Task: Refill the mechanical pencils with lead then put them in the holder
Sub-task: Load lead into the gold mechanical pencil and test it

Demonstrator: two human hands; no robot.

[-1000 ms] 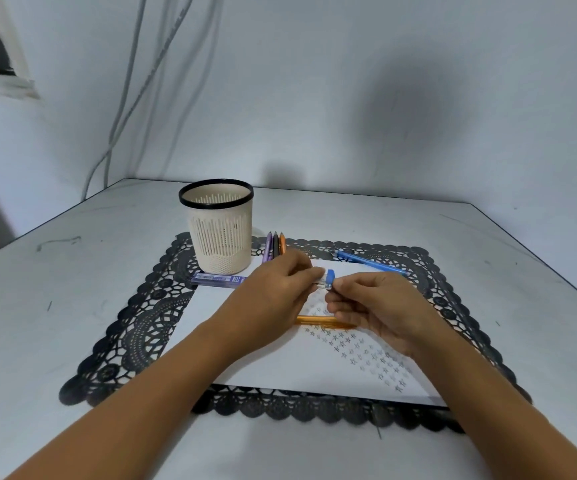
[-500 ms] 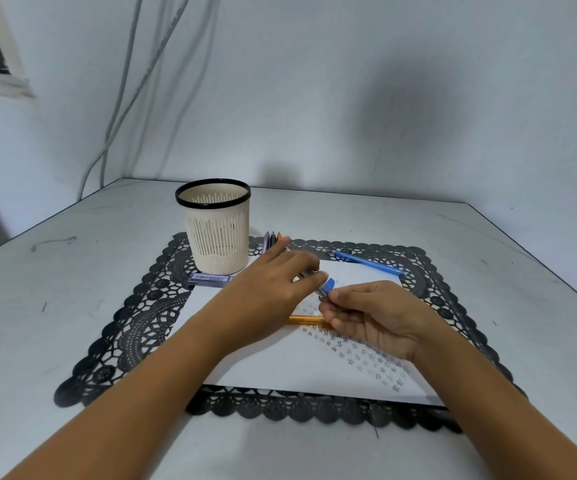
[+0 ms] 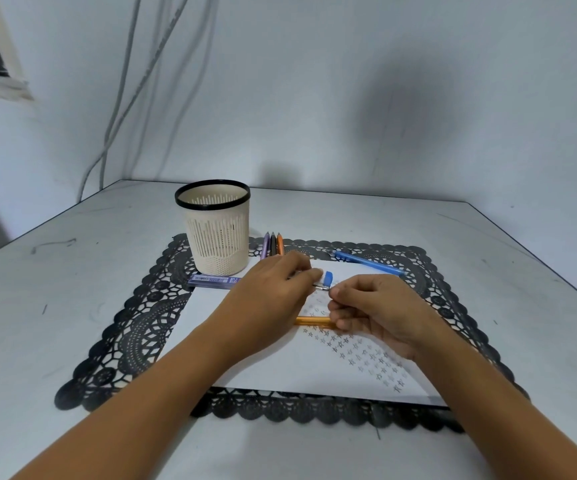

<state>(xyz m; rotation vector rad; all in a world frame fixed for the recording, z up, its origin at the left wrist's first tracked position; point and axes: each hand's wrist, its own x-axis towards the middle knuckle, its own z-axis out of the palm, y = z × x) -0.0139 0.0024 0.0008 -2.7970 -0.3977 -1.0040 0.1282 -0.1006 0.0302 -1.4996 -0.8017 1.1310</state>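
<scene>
- Two bare forearms enter from the bottom edge and meet at the centre of the frame
- Black lace placemat (image 3: 131,337) lies on the grey table (image 3: 55,292); its scalloped near border shows between the forearms
- White paper (image 3: 273,368) lies on the placemat, with rows of small pencilled stars on its right half
- Right hand (image 3: 380,313) is just right of centre, fingers curled, with thumb and forefinger tips drawn together at its upper left corner; whether they nip anything is too small to tell
- Orange pencil (image 3: 313,320) lies level across the paper between the two hands; its right end goes under the right hand's lower fingers and its left end under the left hand, and I cannot tell whether either hand grasps it
- Left hand (image 3: 266,299) is just left of centre, knuckles up, fingertips pinching a blue-capped piece (image 3: 328,277) with a thin metal end that points at the right hand's fingertips
- Lead case (image 3: 214,280), clear blue, lies flat at the paper's far left corner, just in front of the holder
- Blue pencil (image 3: 366,263) lies aslant at the paper's far right corner, well apart from the hands
- Three pencils, purple (image 3: 265,244), black (image 3: 273,244) and orange (image 3: 280,244), lie side by side behind the left hand, just right of the holder
- Holder (image 3: 216,233), a cream slotted cup with a black rim, stands upright on the placemat's far left part; no pencil shows above its rim
- Grey cables (image 3: 121,98) hang down the wall at upper left
</scene>
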